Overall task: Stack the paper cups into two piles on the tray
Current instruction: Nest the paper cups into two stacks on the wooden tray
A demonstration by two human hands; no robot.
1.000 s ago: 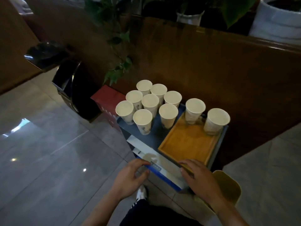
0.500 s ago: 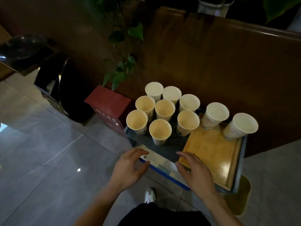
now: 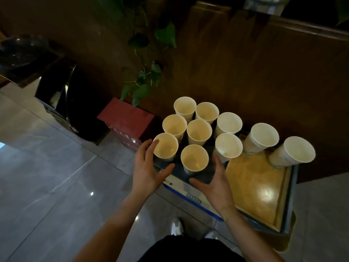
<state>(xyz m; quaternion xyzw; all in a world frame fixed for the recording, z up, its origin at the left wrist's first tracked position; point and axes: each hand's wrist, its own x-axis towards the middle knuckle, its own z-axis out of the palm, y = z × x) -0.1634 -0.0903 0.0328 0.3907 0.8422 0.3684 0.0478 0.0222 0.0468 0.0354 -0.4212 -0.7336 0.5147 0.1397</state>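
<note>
Holding nothing as yet. Spread wide and empty, bare left hand [image 3: 149,167] and bare right hand [image 3: 215,182], palms turned toward each other, flanking the nearest white paper cup [image 3: 194,157] without closing on it. Left fingertips [image 3: 154,143] up at the rim of the neighbouring white paper cup [image 3: 165,145], just beyond and to the left; touching or a hair apart, cannot tell.

Changed within the last second: no longer resting at the near edge of the white, blue-trimmed box lid [image 3: 181,188], which now lies under the wrists. Brought forward instead and opened among the front cups. Read as the end of settling in and the start of the first pick, most likely the cup between the palms. No stacking done so far: every cup single, mouth up, none nested.

Counted: ten paper cups in all. Eight in a tight cluster on the dark blue surface [image 3: 200,175], ahead of both hands. Two more beyond and to the right of the right hand, apart from each other, at the far edge of the rectangular yellow-brown wooden tray [image 3: 253,190]. One tray only, just right of the right hand, bare apart from those two. Zero piles of the two wanted.

Further out: one dark red box [image 3: 126,120] beyond the left hand, one trailing green plant [image 3: 143,86] above it.
</note>
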